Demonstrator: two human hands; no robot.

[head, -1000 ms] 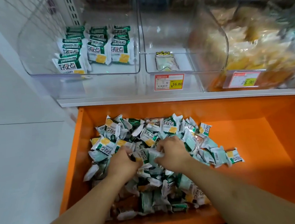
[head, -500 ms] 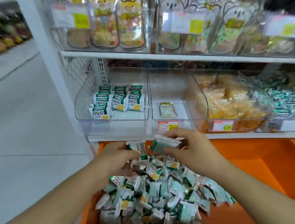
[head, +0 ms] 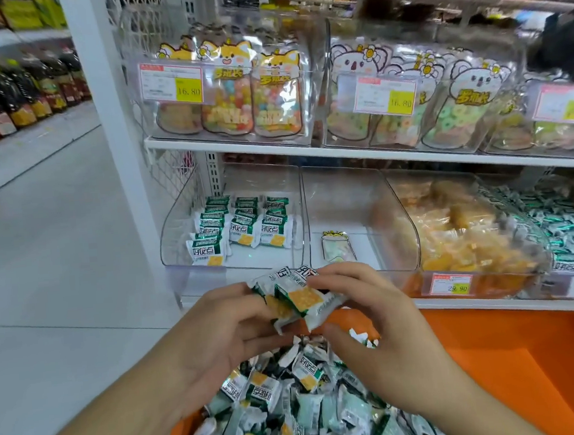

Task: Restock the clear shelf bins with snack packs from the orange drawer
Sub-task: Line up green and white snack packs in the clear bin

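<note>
Both hands hold a small stack of green-and-white snack packs above the orange drawer. My left hand grips the stack from the left, and my right hand pinches it from the right with thumb below. A heap of loose snack packs fills the drawer underneath. Just beyond the hands stands the left clear bin, with neat rows of the same packs at its back. The clear bin next to it holds a single small pouch.
To the right are bins of yellow snacks and green-wrapped packs. The upper shelf carries bins of cartoon-animal candy bags with price tags. A white shelf post stands at left; the tiled aisle floor lies beyond it.
Both hands lifted packs out of the drawer heap and brought them together into one stack held in front of the lower bins. The view tilted upward, showing the upper shelf.
</note>
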